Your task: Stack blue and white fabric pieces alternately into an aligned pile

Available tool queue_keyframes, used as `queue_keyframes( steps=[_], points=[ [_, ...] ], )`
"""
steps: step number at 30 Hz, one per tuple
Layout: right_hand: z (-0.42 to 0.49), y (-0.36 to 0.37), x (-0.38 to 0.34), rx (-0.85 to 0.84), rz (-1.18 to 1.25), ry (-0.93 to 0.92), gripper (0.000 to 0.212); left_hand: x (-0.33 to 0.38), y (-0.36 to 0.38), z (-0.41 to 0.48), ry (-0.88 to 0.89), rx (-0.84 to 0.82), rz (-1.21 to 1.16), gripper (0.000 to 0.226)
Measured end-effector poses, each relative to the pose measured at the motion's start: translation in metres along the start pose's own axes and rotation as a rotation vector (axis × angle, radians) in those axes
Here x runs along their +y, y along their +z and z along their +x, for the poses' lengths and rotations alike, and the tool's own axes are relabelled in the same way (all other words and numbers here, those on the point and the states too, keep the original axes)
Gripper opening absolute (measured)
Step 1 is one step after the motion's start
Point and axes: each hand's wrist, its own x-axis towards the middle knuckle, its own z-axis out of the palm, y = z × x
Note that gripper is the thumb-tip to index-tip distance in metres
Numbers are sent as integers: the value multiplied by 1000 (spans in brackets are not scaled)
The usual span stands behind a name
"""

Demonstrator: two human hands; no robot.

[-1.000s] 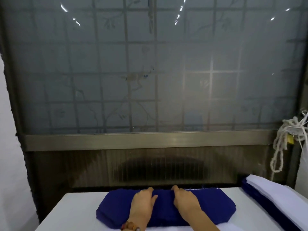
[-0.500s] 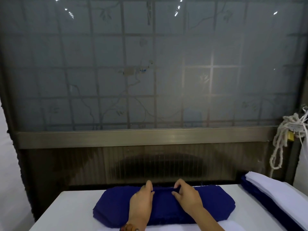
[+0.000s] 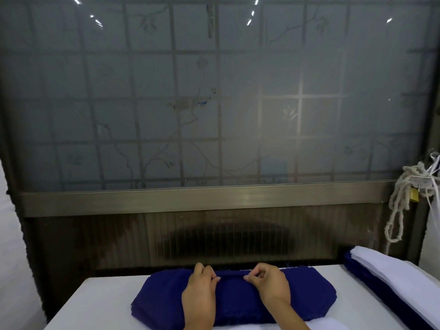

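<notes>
Grip: left hand point(image 3: 201, 292) and right hand point(image 3: 270, 285) lie side by side with a short gap between them. Each has its fingers curled, and its thumb and forefinger pinch the far edge of the top blue piece.
Top blue piece point(image 3: 232, 285): lies under both palms. Its far edge is raised in a narrow fold that runs from one pinch to the other.
Blue fabric pile point(image 3: 309, 291): directly beneath the hands, it extends outward past each of them. It is long with angled corners, and its layered edges show at both ends.
White table point(image 3: 100, 303): carries the pile; bare surface shows outward of the left hand.
Mixed pile point(image 3: 392, 275): well out from the right hand and apart from the blue fabric pile. White pieces lie on top with blue ones beneath.
Rope point(image 3: 400, 210): hangs knotted above the mixed pile.
Padlock point(image 3: 413, 198): brass-coloured, among the rope's knots.
Metal rail point(image 3: 190, 198): runs across, beyond the fingertips and higher.
Frosted glass panel point(image 3: 214, 103): above the rail, with a grid and a vine pattern.
</notes>
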Motion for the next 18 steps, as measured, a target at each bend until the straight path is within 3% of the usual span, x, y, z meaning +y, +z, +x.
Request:
queue_keyframes(
  steps=[18],
  points=[
    [-1, 7, 10, 101, 11, -85, 5, -2, 2, -5, 39, 33, 51, 16]
  ],
)
